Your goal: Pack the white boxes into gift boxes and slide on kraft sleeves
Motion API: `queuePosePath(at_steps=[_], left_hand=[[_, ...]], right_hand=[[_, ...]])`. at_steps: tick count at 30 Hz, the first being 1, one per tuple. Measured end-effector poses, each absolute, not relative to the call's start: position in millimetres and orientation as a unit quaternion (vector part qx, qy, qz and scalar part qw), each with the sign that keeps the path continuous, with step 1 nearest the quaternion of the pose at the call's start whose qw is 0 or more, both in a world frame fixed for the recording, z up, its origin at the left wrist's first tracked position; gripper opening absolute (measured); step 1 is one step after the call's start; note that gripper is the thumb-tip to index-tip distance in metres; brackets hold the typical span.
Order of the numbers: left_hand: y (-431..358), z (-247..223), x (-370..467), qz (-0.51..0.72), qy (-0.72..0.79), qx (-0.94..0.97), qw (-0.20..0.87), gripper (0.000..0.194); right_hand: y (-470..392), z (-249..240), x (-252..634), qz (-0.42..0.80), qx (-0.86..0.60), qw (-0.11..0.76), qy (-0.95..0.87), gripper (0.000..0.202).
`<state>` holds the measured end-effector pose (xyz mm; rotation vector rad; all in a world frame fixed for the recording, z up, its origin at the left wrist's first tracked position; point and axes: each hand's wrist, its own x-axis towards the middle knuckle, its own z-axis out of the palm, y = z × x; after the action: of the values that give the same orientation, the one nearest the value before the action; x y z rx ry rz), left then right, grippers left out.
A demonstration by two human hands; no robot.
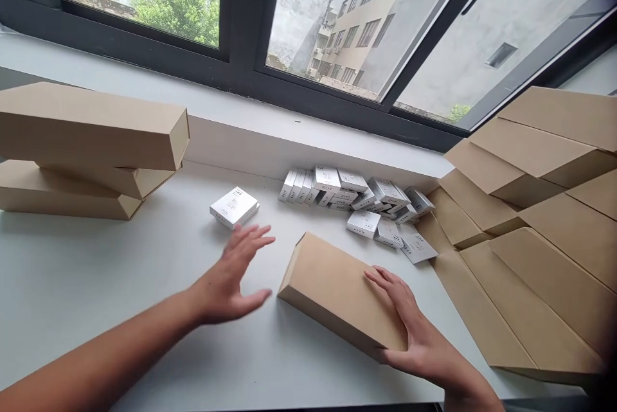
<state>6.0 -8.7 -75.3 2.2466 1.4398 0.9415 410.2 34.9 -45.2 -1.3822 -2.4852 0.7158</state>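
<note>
A long brown cardboard box [337, 290] lies closed on the white table in front of me. My right hand [405, 322] grips its near right end, with fingers over the top and the thumb along the side. To the left of the box, my left hand [236, 277] is in the air with its fingers spread and holds nothing. Just beyond its fingertips lies a small white box [234, 206] with dark print, on top of another one that is mostly hidden.
Several small white boxes [364, 224] lie in a loose heap by the window ledge [231, 142]. Brown boxes are stacked at the left [91, 126], and many more brown boxes [544, 270] are piled along the right. A dark-framed window [250, 26] runs behind the table [159, 258].
</note>
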Motion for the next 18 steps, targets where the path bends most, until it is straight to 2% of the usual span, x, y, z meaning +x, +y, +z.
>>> queuePosePath(at_steps=[2,4,6,8,12,16,18], left_hand=[[-22.8,-77.3,29.9,0.340,0.503,0.739,0.292,0.075],[-29.1,-82.0,45.6,0.333,0.541,0.682,0.363,0.048],[-29.0,-87.2,51.9,0.331,0.595,0.634,0.365,0.025],[-26.1,-92.3,52.4,0.341,0.626,0.609,0.349,0.026],[-23.5,-99.4,56.1,0.384,0.620,0.574,0.373,0.042],[-28.8,-75.0,63.0,0.407,0.579,0.481,0.519,0.053],[-29.1,-44.6,58.5,0.409,0.513,0.469,0.592,0.049]], right_hand=[[28.8,-47.7,401.9,0.265,-0.459,0.136,-0.837,0.101],[19.3,-52.4,386.5,0.257,-0.504,0.188,-0.803,0.094],[8.4,-58.6,369.4,0.220,-0.576,0.248,-0.747,0.078],[-0.6,-64.3,355.4,0.184,-0.615,0.286,-0.712,0.064],[-3.8,-67.3,341.7,0.175,-0.624,0.311,-0.695,0.060],[5.2,-63.0,348.6,0.234,-0.652,0.345,-0.633,0.063],[6.1,-61.9,358.9,0.303,-0.634,0.434,-0.564,0.062]])
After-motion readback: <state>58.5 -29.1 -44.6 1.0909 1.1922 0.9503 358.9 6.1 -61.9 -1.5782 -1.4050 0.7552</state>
